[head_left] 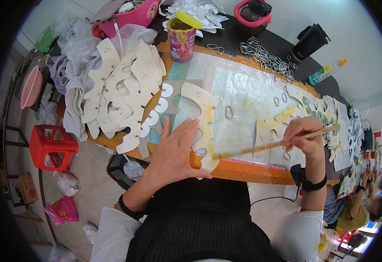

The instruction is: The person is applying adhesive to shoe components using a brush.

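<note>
2 hands work at the bench edge, yours. Starting at the far left, a red plastic stool stands on the floor, with a pink basket on a rack above it. Next comes a heap of cut cream pieces fanned out on the orange-edged worktable, with crumpled plastic bags behind them. Just right of that heap, your left hand lies flat with fingers spread, gripping nothing, pressing down on a cream cut-out piece that sits at the near edge of the table on a grey backing sheet. Behind it, a glue tin with a yellow lid stands at the table's far edge. A single metal ring rests on the clear, glue-smeared sheet right of the piece, and a pile of metal rings lies farther back. Your right hand is closed around a wooden brush handle, whose tip points left toward the pressed piece. Beyond it, a row of glued pieces runs along the table, where other people sit at the far right.
</note>
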Demonstrator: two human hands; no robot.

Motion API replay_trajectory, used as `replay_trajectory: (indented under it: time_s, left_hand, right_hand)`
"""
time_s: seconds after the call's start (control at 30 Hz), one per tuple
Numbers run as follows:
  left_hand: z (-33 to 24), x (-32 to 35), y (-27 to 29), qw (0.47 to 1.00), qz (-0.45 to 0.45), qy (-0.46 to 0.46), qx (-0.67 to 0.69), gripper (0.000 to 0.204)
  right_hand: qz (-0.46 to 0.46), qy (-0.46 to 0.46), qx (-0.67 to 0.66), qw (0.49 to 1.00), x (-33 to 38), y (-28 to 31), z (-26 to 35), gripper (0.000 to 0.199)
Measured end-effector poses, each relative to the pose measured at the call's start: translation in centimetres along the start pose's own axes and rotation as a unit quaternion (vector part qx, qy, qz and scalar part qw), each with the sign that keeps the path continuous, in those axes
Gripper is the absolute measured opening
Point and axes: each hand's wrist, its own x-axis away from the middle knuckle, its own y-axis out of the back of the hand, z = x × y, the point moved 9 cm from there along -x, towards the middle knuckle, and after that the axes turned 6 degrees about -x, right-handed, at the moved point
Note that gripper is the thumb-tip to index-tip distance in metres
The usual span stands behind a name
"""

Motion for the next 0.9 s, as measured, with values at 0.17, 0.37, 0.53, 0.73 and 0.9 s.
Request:
replay_trajectory:
  time_s: [0.17, 0.37, 0.53, 0.73, 0.9]
  left_hand:
    - [-0.2, -0.2, 0.3, 1.0, 0.011, 0.003, 0.008, 0.105]
    - [-0.2, -0.1, 0.2, 1.0, 0.012, 0.003, 0.005, 0.105]
    - [-0.2, -0.1, 0.1, 1.0, 0.006, 0.001, 0.006, 0.109]
    - [0.0, 0.0, 0.0, 1.0, 0.008, 0.004, 0.007, 0.111]
    - [-0.1, 0.0, 0.0, 1.0, 0.005, 0.003, 0.006, 0.11]
  right_hand:
    - [-0.032, 0.002, 0.058, 0.998, -0.6, 0.5, -0.1, 0.011]
    - [0.042, -0.016, 0.019, 0.999, -0.8, -1.0, 0.2, 0.01]
    - [0.018, 0.014, 0.0, 1.0, -0.4, 0.1, 0.6, 0.01]
    - [0.001, 0.006, 0.012, 1.0, -0.6, -0.1, 0.9, 0.009]
    - [0.016, -0.021, 0.034, 0.999, -0.8, -1.5, 0.3, 0.009]
